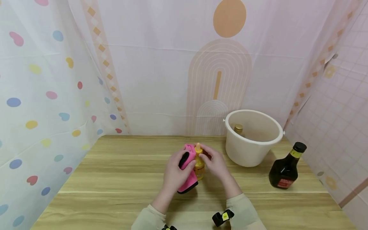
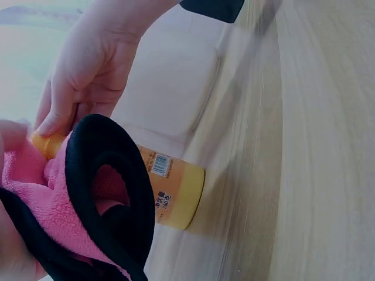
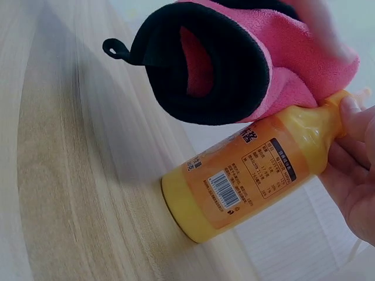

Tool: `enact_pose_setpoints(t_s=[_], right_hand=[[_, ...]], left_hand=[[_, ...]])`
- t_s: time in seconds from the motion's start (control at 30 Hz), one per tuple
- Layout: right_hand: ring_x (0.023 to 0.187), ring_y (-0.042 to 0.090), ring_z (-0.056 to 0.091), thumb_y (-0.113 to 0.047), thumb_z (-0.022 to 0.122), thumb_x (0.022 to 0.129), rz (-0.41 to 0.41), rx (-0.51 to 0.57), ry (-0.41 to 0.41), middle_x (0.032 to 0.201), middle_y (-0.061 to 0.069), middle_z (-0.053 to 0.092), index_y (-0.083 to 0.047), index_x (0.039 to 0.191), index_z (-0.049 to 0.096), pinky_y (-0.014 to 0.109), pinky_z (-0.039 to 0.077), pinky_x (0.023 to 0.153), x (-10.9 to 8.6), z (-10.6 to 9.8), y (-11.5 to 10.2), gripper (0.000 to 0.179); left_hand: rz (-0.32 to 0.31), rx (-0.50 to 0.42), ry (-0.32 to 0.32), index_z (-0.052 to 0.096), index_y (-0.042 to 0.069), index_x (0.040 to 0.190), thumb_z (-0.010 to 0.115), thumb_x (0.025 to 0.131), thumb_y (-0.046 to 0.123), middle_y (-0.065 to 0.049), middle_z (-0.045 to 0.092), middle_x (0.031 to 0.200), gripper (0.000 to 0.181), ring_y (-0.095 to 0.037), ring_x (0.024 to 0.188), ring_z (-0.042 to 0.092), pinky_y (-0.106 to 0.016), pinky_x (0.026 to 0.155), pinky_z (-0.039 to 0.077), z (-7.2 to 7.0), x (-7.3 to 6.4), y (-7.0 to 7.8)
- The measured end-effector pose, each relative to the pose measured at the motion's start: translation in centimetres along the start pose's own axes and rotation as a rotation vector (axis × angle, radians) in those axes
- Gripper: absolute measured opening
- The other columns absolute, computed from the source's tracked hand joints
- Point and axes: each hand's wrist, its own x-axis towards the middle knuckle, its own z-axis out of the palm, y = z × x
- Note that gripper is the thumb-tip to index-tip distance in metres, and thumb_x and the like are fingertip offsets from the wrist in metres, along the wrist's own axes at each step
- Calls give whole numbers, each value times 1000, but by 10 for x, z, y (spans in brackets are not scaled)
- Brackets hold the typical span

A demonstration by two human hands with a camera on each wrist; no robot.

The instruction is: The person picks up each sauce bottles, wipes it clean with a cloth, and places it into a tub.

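My left hand (image 1: pixel 177 171) grips a folded pink cloth with black edging (image 1: pixel 189 183), held against the left side of a yellow squeeze bottle (image 1: pixel 199 169). With thumb and fingers, my right hand (image 1: pixel 215 160) pinches that bottle near its neck, just under the pointed tip. In the right wrist view the bottle (image 3: pixel 252 175) shows an orange label with a barcode, and the cloth (image 3: pixel 287 64) touches its upper part. A black hanging loop (image 3: pixel 116 49) sticks out from the cloth's edge. The bottle's base (image 2: pixel 190 196) is close to the tabletop; whether it touches, I cannot tell.
A white bucket (image 1: pixel 250 153) stands at the back right, with a gold-capped bottle (image 1: pixel 238 128) inside. Right of it, a dark sauce bottle with a black cap (image 1: pixel 284 171) stands on the wooden table (image 1: pixel 115 179). Patterned curtains (image 1: pixel 155 80) enclose the table's back and sides.
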Motion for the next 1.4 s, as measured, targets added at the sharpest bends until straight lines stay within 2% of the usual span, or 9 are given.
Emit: enact_pose_setpoints(t_s=[0.07,0.2,0.3,0.4,0.53,0.7,0.87,1.27,1.4], right_hand=[[111,31,63,0,64,93,-1,0,8,124,18,65,0,130,62,37,52,91,0,0,0,37],[109,32,63,0,63,93,-7,19,13,122,19,66,1,129,63,40,53,91,0,0,0,36],[109,32,63,1,63,94,-7,18,13,122,19,66,1,129,62,41,52,91,0,1,1,35],[110,31,63,1,63,94,0,1,11,123,18,66,1,130,62,40,52,91,0,1,0,36],[111,30,63,2,63,94,-4,-11,10,124,16,66,0,130,62,38,52,92,0,0,-2,36],[113,29,62,0,64,94,-6,-9,1,126,15,65,1,131,62,37,51,93,0,0,-2,37],[116,28,61,-1,63,94,-7,2,-3,128,13,64,0,131,61,36,50,95,-1,0,-2,37],[118,29,60,1,63,94,-38,22,-1,128,14,64,2,130,61,34,49,96,0,1,-1,37],[119,28,60,1,62,94,-26,26,-5,129,13,64,1,131,61,33,49,96,0,0,-2,37]], left_hand=[[-18,-68,6,68,5,119,69,93,23,-14,61,132,31,-34,121,57,-51,100,45,0,0,1],[-100,-201,6,71,7,112,54,103,24,-11,59,136,26,-32,127,52,-49,105,41,-1,1,4],[-155,-238,-14,71,8,115,56,102,26,-11,58,138,27,-31,129,51,-49,105,40,-1,2,6],[-186,-229,-45,68,8,122,66,97,25,-11,55,141,31,-30,130,50,-48,106,40,0,2,7],[-181,-153,-57,68,8,120,76,88,20,-9,55,141,35,-31,130,50,-47,105,41,2,2,7],[-94,-29,-17,70,6,111,83,80,12,-12,61,133,34,-32,124,55,-46,102,44,6,1,4],[-29,34,-4,70,4,106,84,77,5,-13,63,128,32,-33,121,57,-46,102,44,7,-1,1],[-70,25,-23,69,7,106,84,76,3,-9,63,127,33,-28,118,59,-44,98,47,7,-8,-8],[-123,2,-47,69,9,107,84,77,5,-9,63,127,34,-28,119,58,-45,99,47,5,-9,-10]])
